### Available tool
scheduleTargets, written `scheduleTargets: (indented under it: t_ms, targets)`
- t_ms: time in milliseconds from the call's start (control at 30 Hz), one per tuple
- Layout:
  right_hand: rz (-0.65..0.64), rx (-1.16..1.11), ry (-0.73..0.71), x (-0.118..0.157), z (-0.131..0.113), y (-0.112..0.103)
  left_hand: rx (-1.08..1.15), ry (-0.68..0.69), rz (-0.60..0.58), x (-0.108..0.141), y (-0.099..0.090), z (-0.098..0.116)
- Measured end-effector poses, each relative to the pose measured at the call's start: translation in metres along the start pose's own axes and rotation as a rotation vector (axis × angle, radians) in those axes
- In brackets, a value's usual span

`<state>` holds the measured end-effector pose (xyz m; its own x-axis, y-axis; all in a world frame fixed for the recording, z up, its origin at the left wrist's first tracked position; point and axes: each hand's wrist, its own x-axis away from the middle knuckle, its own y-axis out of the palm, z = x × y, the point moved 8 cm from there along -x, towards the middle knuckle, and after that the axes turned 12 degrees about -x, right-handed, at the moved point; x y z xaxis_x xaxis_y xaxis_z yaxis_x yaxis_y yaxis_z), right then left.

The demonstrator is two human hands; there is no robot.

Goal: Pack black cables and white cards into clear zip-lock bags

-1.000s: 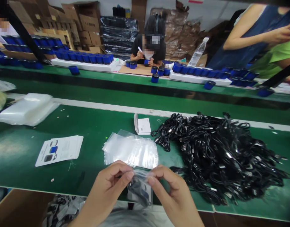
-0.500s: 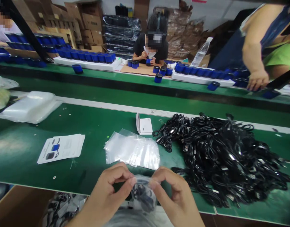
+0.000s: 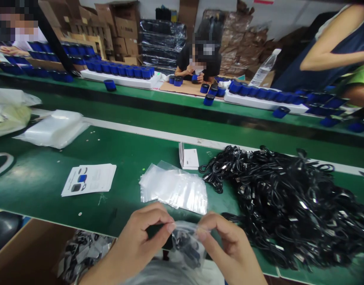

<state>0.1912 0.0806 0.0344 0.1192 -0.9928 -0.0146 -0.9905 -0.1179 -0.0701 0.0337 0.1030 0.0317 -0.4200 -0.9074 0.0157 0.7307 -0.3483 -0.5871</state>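
Observation:
A small clear plastic bag (image 3: pixel 189 247) with a dark coiled cable inside hangs between my two hands at the bottom centre. My left hand (image 3: pixel 149 237) pinches its top left corner between thumb and forefinger. At the top right corner, my right hand (image 3: pixel 225 245) has the same kind of pinch. Just beyond them lies a spread of flat clear bags (image 3: pixel 174 188). To the right is a large heap of black cables (image 3: pixel 289 202). A stack of printed leaflets (image 3: pixel 90 179) lies to the left, and a small folded booklet (image 3: pixel 190 158) stands behind the flat bags.
Below the table edge at left, a cardboard box (image 3: pixel 27 249) holds bagged items. A pile of plastic bags (image 3: pixel 55 128) lies at the back left. Across the green bench, a person (image 3: pixel 200 59) handles a blue jar among rows of blue jars (image 3: pixel 119 71).
The view has shifted, so the table's things appear slightly further right. Both hands keep their pinch on the bag. At the upper right, another person's hand has lifted off the blue jars.

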Motion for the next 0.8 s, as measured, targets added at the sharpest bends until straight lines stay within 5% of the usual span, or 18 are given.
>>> scheduleTargets:
  t_ms: [500, 667, 733, 800]
  targets:
    - [-0.099, 0.094, -0.103, 0.001, -0.012, 0.034, 0.017, 0.018, -0.096, 0.008, 0.003, -0.001]
    - [-0.245, 0.259, -0.162, -0.006, -0.009, 0.057, -0.176, -0.074, -0.095, 0.029, -0.017, -0.017]
    - [-0.206, 0.481, -0.283, -0.015, -0.008, 0.059, -0.246, -0.13, -0.102, 0.048, -0.031, -0.035]
    - [-0.105, 0.745, -0.43, -0.023, -0.005, 0.059, -0.269, -0.183, 0.06, 0.07, -0.062, -0.059]
